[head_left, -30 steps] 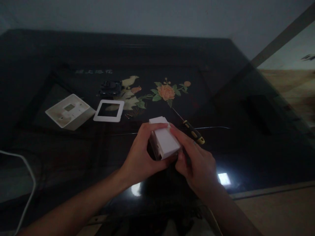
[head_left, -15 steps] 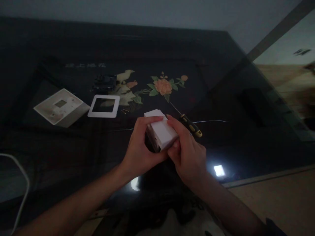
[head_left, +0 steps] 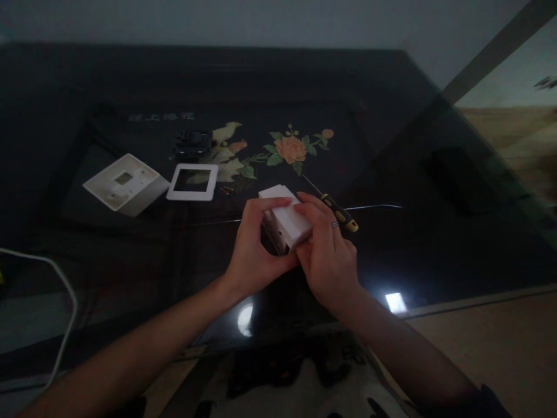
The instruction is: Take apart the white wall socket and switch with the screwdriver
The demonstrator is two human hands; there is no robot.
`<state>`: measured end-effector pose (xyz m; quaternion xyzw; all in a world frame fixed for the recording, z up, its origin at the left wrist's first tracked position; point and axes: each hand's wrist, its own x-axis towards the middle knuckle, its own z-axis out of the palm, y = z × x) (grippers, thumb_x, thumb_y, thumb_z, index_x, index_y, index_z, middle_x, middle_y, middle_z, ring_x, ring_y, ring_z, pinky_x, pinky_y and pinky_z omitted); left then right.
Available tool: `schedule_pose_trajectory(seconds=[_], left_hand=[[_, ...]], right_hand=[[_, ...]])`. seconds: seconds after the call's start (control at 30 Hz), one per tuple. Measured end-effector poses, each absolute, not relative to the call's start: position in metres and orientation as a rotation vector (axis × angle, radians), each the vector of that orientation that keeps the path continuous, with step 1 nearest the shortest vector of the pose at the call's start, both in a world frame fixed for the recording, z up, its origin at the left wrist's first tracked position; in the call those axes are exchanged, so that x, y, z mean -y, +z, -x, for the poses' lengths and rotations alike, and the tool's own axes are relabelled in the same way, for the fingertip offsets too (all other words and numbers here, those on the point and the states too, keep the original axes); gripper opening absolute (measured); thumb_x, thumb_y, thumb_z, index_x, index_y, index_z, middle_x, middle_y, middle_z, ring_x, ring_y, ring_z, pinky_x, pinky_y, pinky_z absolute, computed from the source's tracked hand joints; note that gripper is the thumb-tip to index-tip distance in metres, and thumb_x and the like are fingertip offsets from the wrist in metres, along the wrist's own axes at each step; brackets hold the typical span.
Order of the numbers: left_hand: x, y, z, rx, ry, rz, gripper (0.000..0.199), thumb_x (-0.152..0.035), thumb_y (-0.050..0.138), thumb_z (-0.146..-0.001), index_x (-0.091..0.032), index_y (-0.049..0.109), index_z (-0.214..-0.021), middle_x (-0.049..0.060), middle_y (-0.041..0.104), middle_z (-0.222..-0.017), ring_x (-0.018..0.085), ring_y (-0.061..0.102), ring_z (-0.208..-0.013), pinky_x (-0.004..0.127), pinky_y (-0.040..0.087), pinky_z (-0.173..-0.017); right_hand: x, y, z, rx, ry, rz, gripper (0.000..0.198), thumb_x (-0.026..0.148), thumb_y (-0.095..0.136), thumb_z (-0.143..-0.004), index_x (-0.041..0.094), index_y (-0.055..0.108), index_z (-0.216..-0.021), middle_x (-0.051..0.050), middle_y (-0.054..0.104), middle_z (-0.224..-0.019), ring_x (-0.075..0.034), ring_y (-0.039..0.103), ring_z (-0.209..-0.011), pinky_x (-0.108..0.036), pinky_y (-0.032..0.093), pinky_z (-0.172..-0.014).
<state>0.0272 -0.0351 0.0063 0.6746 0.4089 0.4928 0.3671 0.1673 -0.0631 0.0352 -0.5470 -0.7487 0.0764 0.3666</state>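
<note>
Left hand (head_left: pixel 252 247): fingers grasping a white block (head_left: pixel 289 217) round its left side, index finger over the top, thumb below. Right hand (head_left: pixel 333 255), ring on one finger: fingers grasping the block's right side. White block: held between both hands, above the near part of the dark, glossy worktop (head_left: pixel 435 249).

Step in hand, as judged: two-handed handling of the block, perhaps pressing or prising at its faces. Next move would call for a firm left hold, leaving the right fingers free to work.

Screwdriver (head_left: pixel 339 213), black and yellow handle: just beyond the right hand; contact cannot be told. Small screws (head_left: pixel 226 190): beyond the left hand, near a white square frame (head_left: pixel 212 183). Black part (head_left: pixel 194 144): behind the frame. White box (head_left: pixel 126 180), hollow face showing: left of the frame. White cable (head_left: pixel 72 290): far left, cut off by the picture edge.

Hard to make out: block's underside and right side, covered by fingers; black part's detail, lost against dark worktop; screw count.
</note>
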Motion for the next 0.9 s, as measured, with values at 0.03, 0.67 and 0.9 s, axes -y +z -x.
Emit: schedule_pose_trajectory(seconds=[0.03, 0.67, 0.9], left_hand=[[0.035, 0.006, -0.027, -1.046, 1.26, -1.754, 0.063, -0.031, 0.084, -0.067, -0.027, 0.051, -0.12, 0.007, 0.055, -0.12, 0.027, 0.057, -0.113, 0.044, 0.047, -0.095], [0.034, 0.006, -0.022, -1.066, 1.219, -1.852, 0.063, -0.022, 0.081, -0.066, -0.029, 0.052, -0.122, 0.006, 0.056, -0.119, 0.027, 0.056, -0.112, 0.044, 0.049, -0.093], [0.031, 0.009, -0.024, -1.075, 1.166, -1.755, 0.065, -0.028, 0.08, -0.068, -0.028, 0.048, -0.125, 0.008, 0.055, -0.125, 0.028, 0.056, -0.115, 0.045, 0.047, -0.097]], right_hand=[[0.063, 0.035, -0.167, 1.932, 0.191, 1.409, 0.041, 0.011, 0.039, -0.088, 0.017, 0.051, -0.127, -0.016, 0.062, -0.136, -0.027, 0.071, -0.107, -0.035, 0.064, -0.071], [0.064, 0.034, -0.167, 1.921, 0.259, 1.414, 0.048, 0.006, 0.038, -0.083, 0.015, 0.05, -0.129, -0.016, 0.061, -0.137, -0.024, 0.072, -0.102, -0.035, 0.064, -0.074], [0.064, 0.049, -0.181, 2.015, 0.373, 1.266, 0.055, 0.012, 0.036, -0.095, 0.016, 0.036, -0.149, -0.016, 0.052, -0.149, -0.024, 0.063, -0.124, -0.038, 0.061, -0.093]])
